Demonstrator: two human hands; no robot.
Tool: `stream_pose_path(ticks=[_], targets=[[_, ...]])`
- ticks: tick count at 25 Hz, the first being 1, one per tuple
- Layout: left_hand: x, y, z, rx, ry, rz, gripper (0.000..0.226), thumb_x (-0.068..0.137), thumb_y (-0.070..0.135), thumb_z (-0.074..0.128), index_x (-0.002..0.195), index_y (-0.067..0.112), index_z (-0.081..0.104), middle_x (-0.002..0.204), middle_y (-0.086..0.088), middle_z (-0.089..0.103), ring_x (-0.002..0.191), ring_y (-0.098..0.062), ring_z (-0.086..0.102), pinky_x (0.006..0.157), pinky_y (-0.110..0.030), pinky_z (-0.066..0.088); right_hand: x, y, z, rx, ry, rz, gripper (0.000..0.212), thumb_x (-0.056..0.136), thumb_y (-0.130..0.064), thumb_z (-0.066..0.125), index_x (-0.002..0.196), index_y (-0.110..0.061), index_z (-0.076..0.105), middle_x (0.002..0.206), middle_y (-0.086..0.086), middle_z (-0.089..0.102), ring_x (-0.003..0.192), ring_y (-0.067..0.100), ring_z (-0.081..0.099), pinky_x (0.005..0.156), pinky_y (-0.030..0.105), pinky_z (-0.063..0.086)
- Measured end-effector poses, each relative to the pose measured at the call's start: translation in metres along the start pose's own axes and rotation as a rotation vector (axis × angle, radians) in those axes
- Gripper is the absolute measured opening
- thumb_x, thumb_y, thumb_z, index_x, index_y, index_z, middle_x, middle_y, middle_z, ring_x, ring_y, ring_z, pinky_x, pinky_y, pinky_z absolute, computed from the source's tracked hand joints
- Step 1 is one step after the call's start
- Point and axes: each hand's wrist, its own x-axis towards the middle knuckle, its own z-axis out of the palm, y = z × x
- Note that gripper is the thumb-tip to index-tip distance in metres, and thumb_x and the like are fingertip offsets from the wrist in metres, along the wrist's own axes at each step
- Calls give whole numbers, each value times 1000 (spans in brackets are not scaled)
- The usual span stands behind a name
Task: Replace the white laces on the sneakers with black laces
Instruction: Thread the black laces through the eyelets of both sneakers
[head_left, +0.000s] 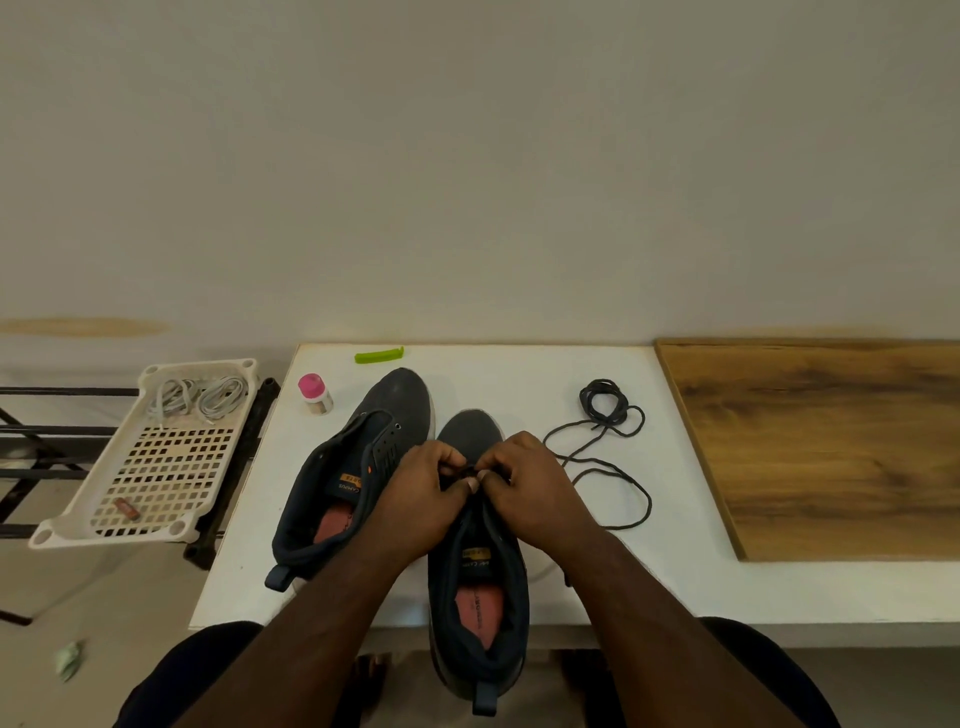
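Both hands are at the first eyelets of the near sneaker (475, 587), which lies heel toward me and overhangs the worktop (597, 587) edge. My left hand (423, 491) and right hand (530, 488) meet over the tongue, fingers curled in, pinching what looks like the end of the black lace (597, 467). The lace tip itself is hidden between them.

That lace trails off to 2 o'clock, loose loops on the worktop. A second black lace (605, 400) sits coiled farther out, touching or overlapping the first; I cannot tell which.

The other sneaker (358, 467) lies at 10 o'clock, unlaced and tipped on its side. The white laces (200, 397) are out, in the tray (104, 525) at 9 o'clock.

Risks as I judge them:
- Pulling slack could drag the coiled lace along and snarl both.
- The tip may miss the eyelet or fray, since my fingers block the view.
- The overhanging heel could slide off if I push down hard.
- Uneven ends if I don't centre the lace now.
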Motion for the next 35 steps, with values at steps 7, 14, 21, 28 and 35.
stream_pose_path(ticks=[7,14,21,28,35], targets=[[-3,0,7,45,-50,-56,36,76,28,74,108,17,64,104,2,64,95,-10,64,83,-32,55,2,-21,-3,217,166,-72,10,95,-12,60,96,-21,65,93,-13,64,93,2,58,78,13,44],[-6,13,-2,209,11,-217,23,81,32,68,93,15,61,86,-3,66,77,-15,61,58,-25,43,3,-13,3,-6,2,53,11,94,-20,60,95,-16,71,90,-6,69,84,6,61,78,24,50],[-8,9,-14,181,-16,-187,23,83,25,61,83,7,74,72,-10,70,72,-26,67,72,-41,57,7,-12,22,-295,-47,36,21,98,-20,50,94,-9,68,94,7,65,88,20,57,83,32,45],[-6,9,-15,146,-43,-184,22,84,24,61,85,8,74,75,-11,71,75,-25,68,74,-42,58,9,-3,32,-332,-55,40,21,98,-25,48,93,-15,66,92,3,61,91,20,55,75,27,38],[-6,9,-13,112,-32,-217,23,90,29,57,87,10,71,80,-8,70,78,-22,66,76,-38,55,7,0,41,-304,21,53,19,98,-23,44,88,-23,60,88,-6,56,89,16,50,77,30,45]])
